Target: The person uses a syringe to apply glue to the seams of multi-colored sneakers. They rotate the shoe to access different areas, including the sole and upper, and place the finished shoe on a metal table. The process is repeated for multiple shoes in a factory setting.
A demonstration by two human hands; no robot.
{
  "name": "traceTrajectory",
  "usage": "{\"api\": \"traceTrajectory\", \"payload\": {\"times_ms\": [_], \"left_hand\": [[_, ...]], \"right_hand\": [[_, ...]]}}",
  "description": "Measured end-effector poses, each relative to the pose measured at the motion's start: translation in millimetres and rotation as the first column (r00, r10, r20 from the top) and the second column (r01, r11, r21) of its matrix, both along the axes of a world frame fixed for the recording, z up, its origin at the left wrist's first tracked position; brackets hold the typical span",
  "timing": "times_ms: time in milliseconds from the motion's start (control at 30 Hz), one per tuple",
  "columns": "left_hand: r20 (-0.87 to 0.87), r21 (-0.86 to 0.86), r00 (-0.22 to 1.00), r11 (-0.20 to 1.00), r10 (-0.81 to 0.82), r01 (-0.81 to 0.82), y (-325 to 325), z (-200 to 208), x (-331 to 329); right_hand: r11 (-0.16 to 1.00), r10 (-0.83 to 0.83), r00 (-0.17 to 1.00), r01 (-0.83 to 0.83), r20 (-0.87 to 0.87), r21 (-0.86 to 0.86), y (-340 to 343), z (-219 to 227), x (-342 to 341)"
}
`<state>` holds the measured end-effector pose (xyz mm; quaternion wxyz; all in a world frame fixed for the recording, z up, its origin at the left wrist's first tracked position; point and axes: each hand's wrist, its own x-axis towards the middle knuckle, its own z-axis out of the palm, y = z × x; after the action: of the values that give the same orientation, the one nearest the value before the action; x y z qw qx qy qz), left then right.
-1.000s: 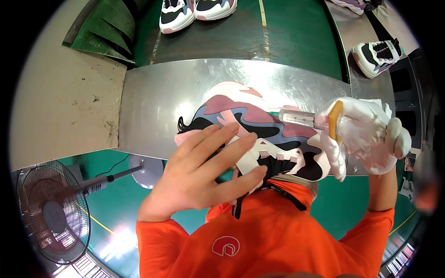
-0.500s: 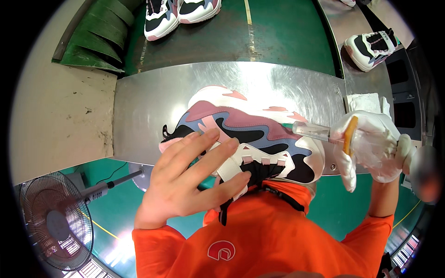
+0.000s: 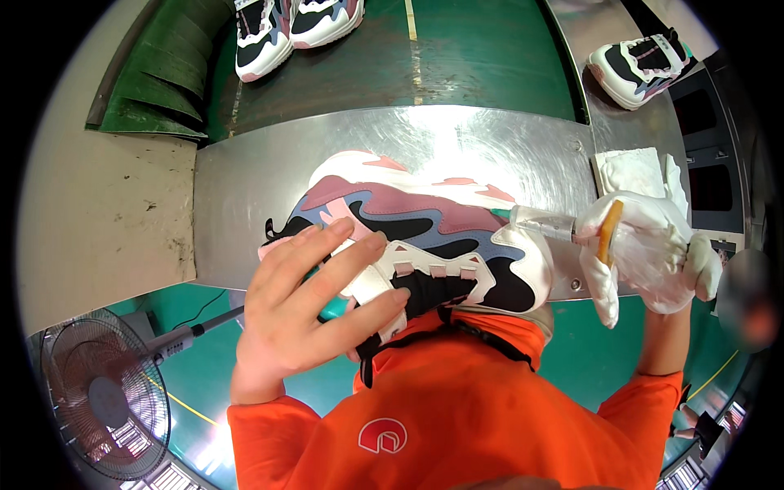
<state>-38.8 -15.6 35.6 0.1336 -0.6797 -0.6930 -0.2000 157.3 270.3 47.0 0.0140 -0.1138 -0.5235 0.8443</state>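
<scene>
A multicoloured sneaker (image 3: 457, 214) in white, mauve, blue, black and pink lies on its side on the metal bench, sole edge away from me, toe to the right. Over its collar and strap my bare left hand (image 3: 298, 298) holds it, fingers spread across the upper. In my white-gloved right hand (image 3: 649, 253) is a clear syringe (image 3: 545, 224) with an orange-brown flange. Its green tip meets the seam between the mauve upper and the white sole, as far as I can see. The palm side of my left hand is hidden.
A white folded cloth (image 3: 633, 173) lies beyond my right hand. A pair of similar sneakers (image 3: 306, 24) stands on the green belt (image 3: 359, 77), and another sneaker (image 3: 637, 69) sits at the far right. Green flaps (image 3: 167, 69) hang at the left, above a fan (image 3: 106, 396).
The whole view has shifted slightly, so things appear further left. The syringe tip has crept a little along the seam toward the toe. Both hands keep their hold.
</scene>
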Motion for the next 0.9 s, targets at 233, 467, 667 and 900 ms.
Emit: {"api": "traceTrajectory", "payload": {"times_ms": [233,467,667,900], "left_hand": [[-0.022,-0.087,1.000,0.996,-0.009,0.007,-4,6,-2],[-0.008,-0.069,0.999,0.997,0.039,-0.039,-2,8,7],[-0.034,-0.031,0.996,0.996,0.082,-0.084,-6,-1,16],[-0.058,-0.042,0.979,0.979,0.196,-0.199,-18,-10,44]], "right_hand": [[0.998,-0.039,0.999,0.039,-0.009,-0.043,2,-7,18],[0.992,-0.036,0.999,0.037,0.008,-0.123,4,-22,42],[0.973,0.141,0.971,-0.172,-0.194,-0.153,12,-35,38],[0.946,0.118,0.943,-0.202,-0.311,-0.252,13,-50,40]]}}
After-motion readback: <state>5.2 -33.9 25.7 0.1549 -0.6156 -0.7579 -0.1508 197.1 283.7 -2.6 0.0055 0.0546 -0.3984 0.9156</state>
